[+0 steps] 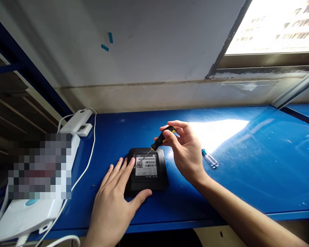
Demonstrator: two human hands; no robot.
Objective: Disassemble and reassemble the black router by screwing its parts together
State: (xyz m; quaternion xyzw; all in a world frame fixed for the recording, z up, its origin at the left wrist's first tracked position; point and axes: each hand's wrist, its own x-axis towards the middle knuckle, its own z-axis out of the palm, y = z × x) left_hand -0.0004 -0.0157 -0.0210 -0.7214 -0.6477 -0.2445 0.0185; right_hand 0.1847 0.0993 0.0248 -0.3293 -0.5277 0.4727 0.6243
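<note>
A black, square-cornered electronic box [161, 183] with a white printed label lies on the blue tabletop. My left hand [118, 192] rests along its left side, fingers stretched out and thumb over the near edge. In my right hand [186, 151] is a screwdriver [160, 140] with a black and yellow handle, gripped between thumb and fingers. Its thin shaft slants down to the left across the label, and the tip ends near the box's left side, beside my left index finger. Whether the tip sits in a screw is too small to tell.
Right of my right hand lies a clear-handled tool with a blue end [210, 158]. At the left stand a white device [41, 209], partly blurred out, and a white adapter [76, 121] with a white cable [91, 154]. A wall [154, 96] borders the blue table [237, 178] behind.
</note>
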